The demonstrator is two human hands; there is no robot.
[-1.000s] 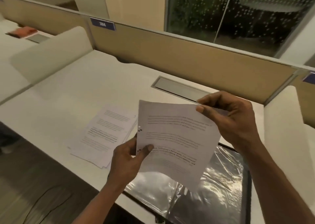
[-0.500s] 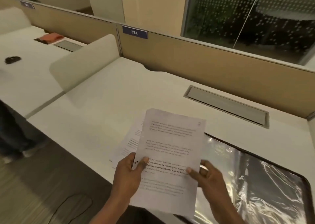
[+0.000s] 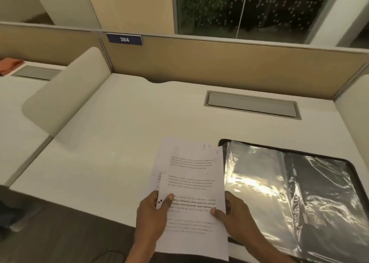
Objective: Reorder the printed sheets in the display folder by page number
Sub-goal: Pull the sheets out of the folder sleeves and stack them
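Note:
A printed sheet with punched holes on its left edge and a handwritten 8 in its top right corner is held over the desk's front edge. My left hand pinches its left edge, thumb on top. My right hand pinches its right edge, thumb on the print. A stack of other printed sheets lies on the desk under it, mostly hidden. The black display folder lies open to the right, its clear plastic sleeves shining.
The white desk has a grey cable hatch at the back and a tan partition with a label reading 384. A rounded white divider stands on the left. An orange item lies on the neighbouring desk.
The held sheet came down from in front of me to just above the stack. My right hand slid from its top corner to its lower right edge. The view swung left.

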